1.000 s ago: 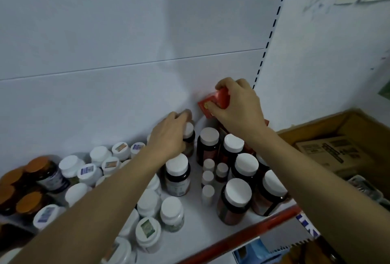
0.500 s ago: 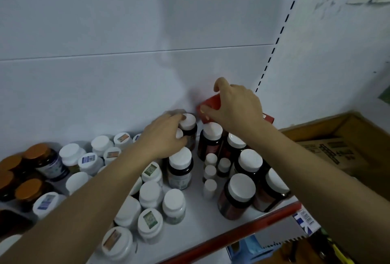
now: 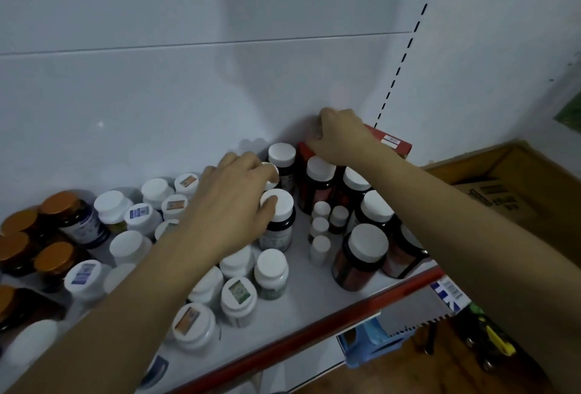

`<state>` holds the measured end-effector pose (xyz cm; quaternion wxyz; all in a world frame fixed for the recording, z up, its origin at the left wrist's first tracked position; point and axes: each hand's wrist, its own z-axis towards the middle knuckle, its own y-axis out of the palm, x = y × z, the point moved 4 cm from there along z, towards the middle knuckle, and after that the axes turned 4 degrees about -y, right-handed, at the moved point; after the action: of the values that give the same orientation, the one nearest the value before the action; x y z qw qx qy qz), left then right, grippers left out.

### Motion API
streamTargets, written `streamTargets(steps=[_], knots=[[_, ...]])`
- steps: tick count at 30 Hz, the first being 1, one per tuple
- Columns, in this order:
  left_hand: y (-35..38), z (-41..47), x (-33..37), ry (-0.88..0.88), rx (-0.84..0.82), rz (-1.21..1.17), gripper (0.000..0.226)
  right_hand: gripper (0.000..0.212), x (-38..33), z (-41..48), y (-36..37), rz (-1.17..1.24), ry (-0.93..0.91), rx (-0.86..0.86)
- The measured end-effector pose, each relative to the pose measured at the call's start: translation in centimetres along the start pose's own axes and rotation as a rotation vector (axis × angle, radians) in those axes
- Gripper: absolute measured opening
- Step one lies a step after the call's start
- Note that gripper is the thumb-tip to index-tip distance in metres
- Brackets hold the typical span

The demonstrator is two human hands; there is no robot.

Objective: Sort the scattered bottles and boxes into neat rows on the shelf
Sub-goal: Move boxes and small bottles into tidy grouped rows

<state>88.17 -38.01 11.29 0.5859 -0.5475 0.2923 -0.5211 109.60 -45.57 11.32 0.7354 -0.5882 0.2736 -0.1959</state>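
The right hand [image 3: 341, 138] curls its fingers over the left end of the red box [image 3: 391, 143], gripping it. The box lies at the back of the shelf [image 3: 314, 305]. Just left of the box, the left hand [image 3: 229, 205] grips a dark bottle [image 3: 281, 220], with fingers and thumb curled round its white cap.

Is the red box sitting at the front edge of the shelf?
No, the red box, held by the right hand, is at the shelf's back right corner against the wall, behind the white-capped dark bottles.
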Motion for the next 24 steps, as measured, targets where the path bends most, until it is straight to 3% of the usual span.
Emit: streamTargets(steps=[2, 4, 8, 9, 11, 13, 15, 17, 20, 24], knots=[[0.2, -1.6, 3.0, 0.115, -0.019, -0.075, 0.016, 0.019, -0.4, -2.7, -1.8, 0.066, -0.108, 0.198], [2.2, -3.0, 6.0, 0.212, -0.131, -0.042, 0.016, 0.012, -1.3, -5.6, -2.9, 0.076, -0.251, 0.177], [6.9, -3.3, 8.2, 0.158, -0.278, 0.177, 0.035, 0.013, -2.7, -8.1, -1.1, -0.142, -0.406, -0.439], [7.5, -3.1, 8.3, 0.128, -0.299, 0.212, 0.036, 0.01, -2.9, -8.2, -0.4, -0.2, -0.429, -0.539], [8.1, -2.9, 8.5, 0.084, -0.302, 0.234, 0.036, 0.026, -3.2, -7.8, 1.0, -0.296, -0.477, -0.629], [7.7, -2.9, 8.6, 0.077, -0.25, 0.224, 0.038, 0.035, -3.4, -7.2, 2.1, -0.337, -0.525, -0.656], [6.3, -3.4, 8.5, 0.093, -0.155, 0.18, 0.046, 0.024, -3.5, -6.8, 2.9, -0.366, -0.545, -0.674], [4.5, -4.4, 8.0, 0.104, -0.073, 0.107, 0.051, 0.028, -3.3, -6.7, 3.7, -0.388, -0.532, -0.691], [1.2, -6.1, 6.3, 0.1, 0.078, -0.029, 0.04, 0.024, -3.7, -7.2, 3.9, -0.414, -0.499, -0.663], [-1.2, -7.3, 2.5, -0.057, 0.201, -0.457, 0.018, 0.021, -3.5, -8.1, -0.1, -0.323, -0.44, -0.444]])
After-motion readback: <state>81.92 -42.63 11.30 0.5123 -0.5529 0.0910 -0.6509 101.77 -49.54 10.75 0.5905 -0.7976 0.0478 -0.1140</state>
